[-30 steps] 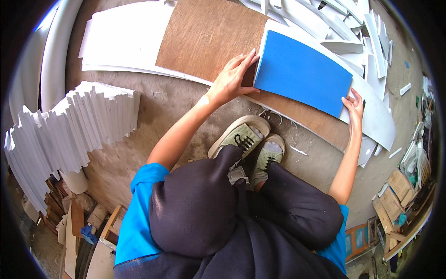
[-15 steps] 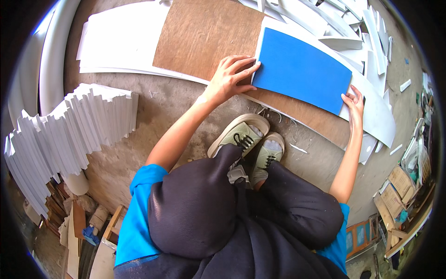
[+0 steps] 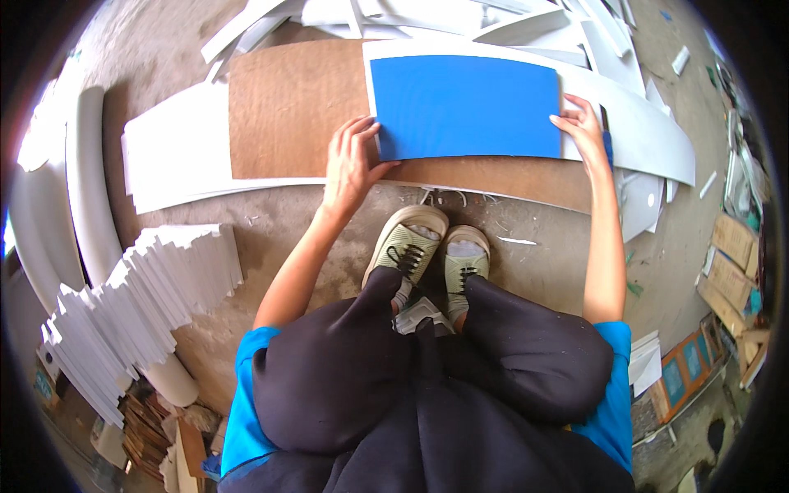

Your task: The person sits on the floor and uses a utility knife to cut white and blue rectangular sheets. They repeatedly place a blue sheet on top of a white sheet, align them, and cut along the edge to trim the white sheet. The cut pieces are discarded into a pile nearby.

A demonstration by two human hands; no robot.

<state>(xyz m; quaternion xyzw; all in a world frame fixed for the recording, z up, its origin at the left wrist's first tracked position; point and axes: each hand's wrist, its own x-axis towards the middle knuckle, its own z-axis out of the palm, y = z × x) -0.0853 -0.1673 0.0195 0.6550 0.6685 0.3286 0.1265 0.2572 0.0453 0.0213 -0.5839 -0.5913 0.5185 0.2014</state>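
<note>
A flat blue rectangular panel (image 3: 468, 107) lies on a larger white sheet (image 3: 493, 49), above a brown wooden board (image 3: 296, 107). My left hand (image 3: 352, 164) rests at the panel's lower left corner, fingers apart, fingertips on its left edge and thumb just below the corner. At the panel's right edge, the thumb and forefinger of my right hand (image 3: 583, 135) touch it with a gap between them. A slim dark and blue object (image 3: 607, 144) shows behind this hand, seemingly held by its curled fingers; most of it is hidden.
White offcuts (image 3: 526, 25) lie beyond the board. A stack of white strips (image 3: 140, 304) stands at left beside large white rolls (image 3: 94, 181). Near my feet in sandals (image 3: 407, 246) are small scraps. Cardboard (image 3: 731, 255) and a wooden frame (image 3: 686, 370) lie at right.
The view has turned, so the panel and boards look more level. My left thumb has shifted below the panel's corner. My right hand sits slightly higher along the right edge.
</note>
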